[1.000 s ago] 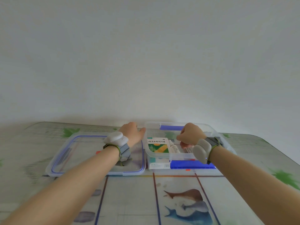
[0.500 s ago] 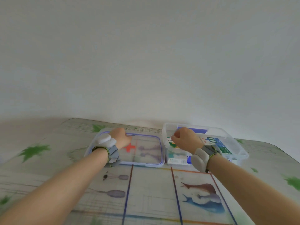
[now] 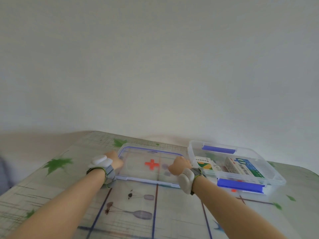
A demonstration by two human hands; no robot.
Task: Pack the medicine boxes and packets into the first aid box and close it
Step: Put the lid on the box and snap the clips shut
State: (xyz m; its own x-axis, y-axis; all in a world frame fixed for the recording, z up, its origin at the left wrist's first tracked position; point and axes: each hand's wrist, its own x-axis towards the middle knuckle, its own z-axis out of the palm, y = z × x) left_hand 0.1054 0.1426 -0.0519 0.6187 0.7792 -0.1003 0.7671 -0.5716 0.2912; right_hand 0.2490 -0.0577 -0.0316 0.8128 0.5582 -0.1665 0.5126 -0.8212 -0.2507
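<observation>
From my screen I see the first aid box (image 3: 276, 180) standing open on the worktop (image 3: 172, 213). It is a clear plastic box with its top off. One blue clasp (image 3: 240, 185) sits on the box's near side and another blue clasp (image 3: 218, 149) on its far side. Inside the box, at its left end, a green and yellow medicine box (image 3: 203, 163) stands up. Just right of it, also inside the box, is a small white bottle (image 3: 216, 167). A white medicine box with blue and green print (image 3: 241, 167) leans in the middle of the box. The lid (image 3: 138, 158) lies flat on the worktop just left of the box, close beside it. It is clear, with a blue line round its rim and a red cross (image 3: 151, 163) in the middle. Both hands are on this lid, one at each short end. The right hand (image 3: 178, 167) is at the lid end next to the box, with its fingers curled down on the lid's edge and grasping it. The left hand (image 3: 114, 160) is at the lid end far from the box. Its fingers wrap over that edge too, though the back of the hand hides most of them. Each wrist wears a pale grey band (image 3: 101, 163) with a rounded lump on it. The worktop has green leaves and blue lines printed on it.
</observation>
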